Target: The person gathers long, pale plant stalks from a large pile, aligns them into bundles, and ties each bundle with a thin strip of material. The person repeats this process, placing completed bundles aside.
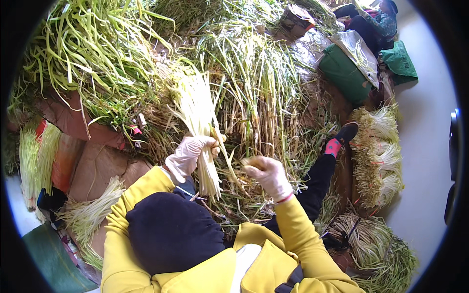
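Observation:
My left hand, in a pale glove, is closed around an upright bunch of pale, peeled-looking leafy stalks. Their cut-looking white ends hang below the fist. One looser stalk slants down to the right beside the bunch, passing by my left fingertips. My right hand, gloved too, hovers to the right of that stalk with curled fingers. Blur at its fingertips hides whether anything is pinched there. Beyond both hands lies a heap of unsorted stalks with brownish lower ends and green leaves.
A tall leafy pile rises at upper left. Tied bundles line the right side, with another large bundle below. Loose pale stalks lie at left. A green sack stands near another person. My leg stretches right.

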Motion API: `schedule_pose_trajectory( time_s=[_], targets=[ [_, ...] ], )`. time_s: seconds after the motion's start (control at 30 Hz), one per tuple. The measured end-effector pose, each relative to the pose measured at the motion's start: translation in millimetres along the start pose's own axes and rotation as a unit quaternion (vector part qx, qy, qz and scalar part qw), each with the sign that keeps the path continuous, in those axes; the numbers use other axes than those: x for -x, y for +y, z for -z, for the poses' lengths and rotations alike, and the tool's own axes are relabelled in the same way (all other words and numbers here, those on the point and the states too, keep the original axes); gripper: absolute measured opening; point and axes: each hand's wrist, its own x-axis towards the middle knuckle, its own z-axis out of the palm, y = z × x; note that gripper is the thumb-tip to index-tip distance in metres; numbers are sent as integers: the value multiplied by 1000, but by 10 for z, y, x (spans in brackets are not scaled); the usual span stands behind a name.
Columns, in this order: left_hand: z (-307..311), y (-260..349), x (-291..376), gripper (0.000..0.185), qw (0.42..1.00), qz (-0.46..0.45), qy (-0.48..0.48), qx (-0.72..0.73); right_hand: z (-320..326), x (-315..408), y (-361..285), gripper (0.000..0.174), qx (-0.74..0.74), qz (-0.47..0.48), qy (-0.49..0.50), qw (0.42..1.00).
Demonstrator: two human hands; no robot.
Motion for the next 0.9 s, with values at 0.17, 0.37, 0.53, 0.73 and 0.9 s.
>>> schedule_pose_trajectory(
  time_s=[0.17, 0.37, 0.53, 0.73, 0.9],
  targets=[
    [-28, -36, 26, 16, 1000, -12, 19, 0, -378, -344, -436, 16, -223, -94, -15, 970],
    [165, -53, 91, 20, 994, 71, 3, -85, 327, -199, -174, 16, -410, -59, 167, 895],
    [205, 27, 195, 27, 996, 78, 28, -14, 582, -324, -269, 15, -362, -36, 176, 915],
    [57, 10, 194, 51, 997, 62, -52, 10, -401, -673, -593, 15, -87, 151, 2, 985],
    [169, 11, 178, 30, 989, 71, -84, 96, -512, -412, -458, 83, -472, -124, -224, 843]
  ],
)
